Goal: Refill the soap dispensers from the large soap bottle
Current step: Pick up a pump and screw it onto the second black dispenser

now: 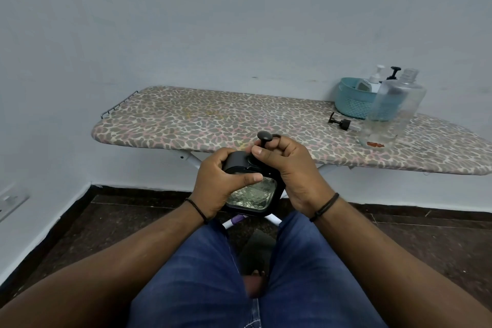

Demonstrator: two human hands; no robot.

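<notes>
Dispenser (250, 189), centre frame: left hand (221, 181) grips body, right hand (287, 168) pinches pump (264, 138); prob. unscrewing, keep it upright.

The ironing board (213, 117) wears matt printed cloth over white-painted metal legs (191, 158), the big bottle (391, 106) is clear glossy plastic, the basket (351, 106) is teal woven plastic, and the dispenser (250, 194) shows faceted glass with a matt black pump (263, 138).

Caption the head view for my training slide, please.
Left hand steadies a soap dispenser while the right hand grips its pump.
</notes>
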